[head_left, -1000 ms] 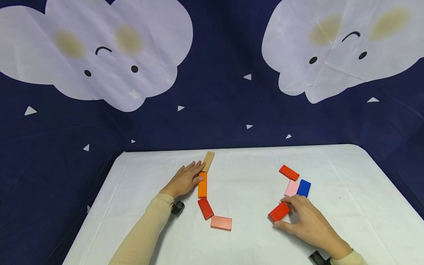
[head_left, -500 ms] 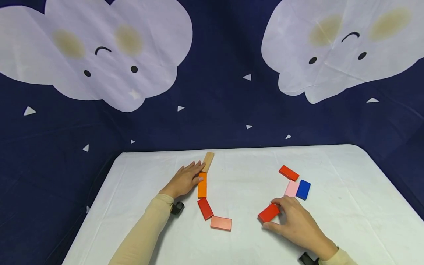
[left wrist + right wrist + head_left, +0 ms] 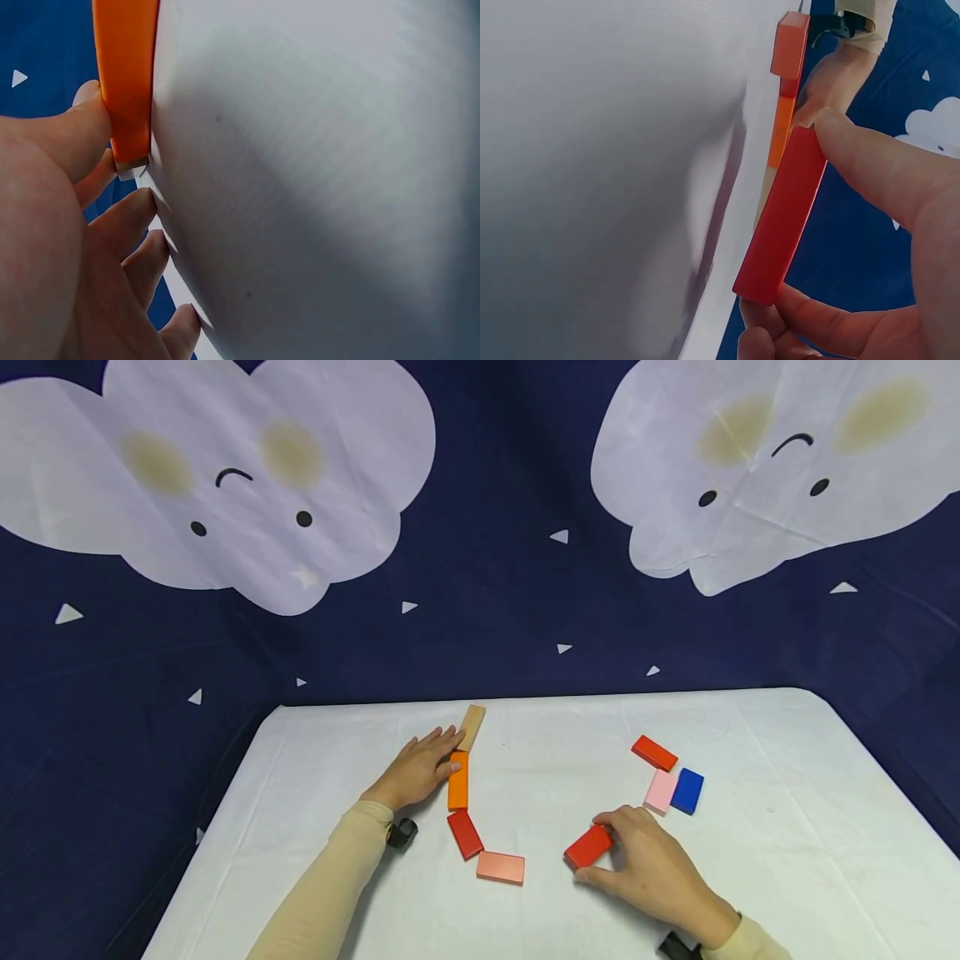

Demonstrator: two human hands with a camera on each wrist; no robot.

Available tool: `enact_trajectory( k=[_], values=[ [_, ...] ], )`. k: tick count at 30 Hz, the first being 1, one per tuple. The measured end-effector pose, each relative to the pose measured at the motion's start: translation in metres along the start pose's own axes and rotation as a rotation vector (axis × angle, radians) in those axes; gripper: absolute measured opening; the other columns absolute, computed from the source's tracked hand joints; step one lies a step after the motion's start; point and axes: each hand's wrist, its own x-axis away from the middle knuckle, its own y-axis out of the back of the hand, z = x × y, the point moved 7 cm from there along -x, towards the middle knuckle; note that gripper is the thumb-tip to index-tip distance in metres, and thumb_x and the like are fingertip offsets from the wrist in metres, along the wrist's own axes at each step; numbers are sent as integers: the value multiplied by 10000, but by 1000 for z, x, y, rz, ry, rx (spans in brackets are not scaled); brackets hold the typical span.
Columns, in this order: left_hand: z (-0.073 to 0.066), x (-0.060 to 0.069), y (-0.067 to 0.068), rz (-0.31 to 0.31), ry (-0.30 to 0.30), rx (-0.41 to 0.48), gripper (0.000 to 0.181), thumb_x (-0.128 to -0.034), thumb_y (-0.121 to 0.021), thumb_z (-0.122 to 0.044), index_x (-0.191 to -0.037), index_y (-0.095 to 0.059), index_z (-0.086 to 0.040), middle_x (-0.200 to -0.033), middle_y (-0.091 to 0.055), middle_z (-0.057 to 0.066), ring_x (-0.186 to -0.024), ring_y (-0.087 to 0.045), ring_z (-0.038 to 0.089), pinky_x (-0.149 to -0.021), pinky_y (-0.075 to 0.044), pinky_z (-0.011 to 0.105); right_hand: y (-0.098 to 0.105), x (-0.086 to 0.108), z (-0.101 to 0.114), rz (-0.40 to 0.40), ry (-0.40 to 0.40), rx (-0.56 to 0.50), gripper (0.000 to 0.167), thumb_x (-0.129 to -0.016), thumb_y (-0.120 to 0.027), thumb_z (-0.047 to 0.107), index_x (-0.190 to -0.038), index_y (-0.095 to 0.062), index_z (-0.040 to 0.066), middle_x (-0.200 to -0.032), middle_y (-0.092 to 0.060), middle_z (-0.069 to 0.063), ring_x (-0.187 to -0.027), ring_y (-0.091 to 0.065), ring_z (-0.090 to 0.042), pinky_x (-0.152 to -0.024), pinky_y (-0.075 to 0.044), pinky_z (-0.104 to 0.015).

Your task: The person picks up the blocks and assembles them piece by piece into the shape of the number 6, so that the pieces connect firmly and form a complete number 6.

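In the head view my right hand [image 3: 654, 870] pinches a red block [image 3: 588, 847] between thumb and fingers. In the right wrist view the thumb is at one end of that red block [image 3: 784, 214] and the fingers at the other. My left hand [image 3: 416, 770] lies with its fingers extended beside a curved row of blocks. Its thumb touches the orange block [image 3: 458, 782], and its fingertips reach the plain wooden block [image 3: 472, 727]. Below the orange one lie a second red block [image 3: 466, 834] and a salmon-pink block [image 3: 501, 867].
On the right side of the white table [image 3: 315, 752] lie another red block [image 3: 654, 752], a light pink block [image 3: 661, 791] and a blue block [image 3: 687, 791]. A dark blue cloth [image 3: 495, 568] with printed clouds hangs behind the table.
My right hand has carried the red block leftward, away from the pink and blue blocks and closer to the salmon-pink one. My left hand has stayed in place.
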Motion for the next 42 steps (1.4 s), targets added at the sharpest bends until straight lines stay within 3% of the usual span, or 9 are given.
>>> enact_trajectory(
  k=[10,42],
  values=[
    [1,0,0,3,-1,-1,582,-1059,-500,-366,-1581,-349,-155,-1614,-336,88,-1517,-224,300,-1213,-129,573,-4,-3,14,-21,63,-8,671,-642,-900,560,-1077,-712,84,-944,-615,77,-849,-478,-67,-710,-487,-278],
    [0,0,1,14,15,-2,588,-1058,-500,-366,-1584,-340,-157,-1619,-326,90,-1520,-215,301,-1215,-118,571,-26,-13,44,58,103,63,658,-636,-913,527,-1039,-696,54,-891,-597,49,-823,-480,-96,-737,-510,-323]
  ],
)
